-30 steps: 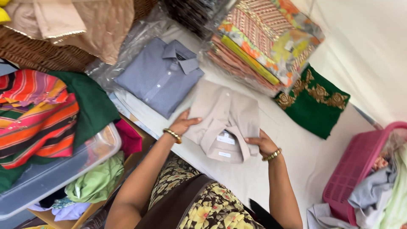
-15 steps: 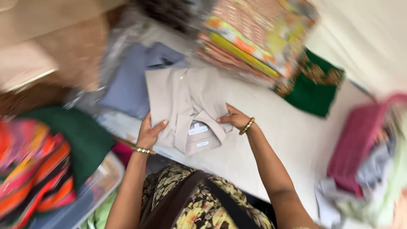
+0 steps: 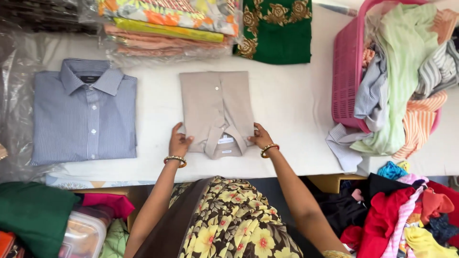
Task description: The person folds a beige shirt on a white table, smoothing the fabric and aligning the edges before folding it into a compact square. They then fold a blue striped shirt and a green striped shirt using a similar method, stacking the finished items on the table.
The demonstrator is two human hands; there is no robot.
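On white table: folded beige shirt, collar nearest; left hand and right hand flat, fingers spread, bracing collar-end corners; striped blue shirt alongside, pink basket right.

Beige folded shirt, blue pinstriped shirt, green cloth with gold flowers, pink basket, white table, orange-striped top, red garment, gold bangles.

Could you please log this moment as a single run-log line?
left hand: on beige folded shirt | right hand: on its collar end | blue striped shirt: beside it
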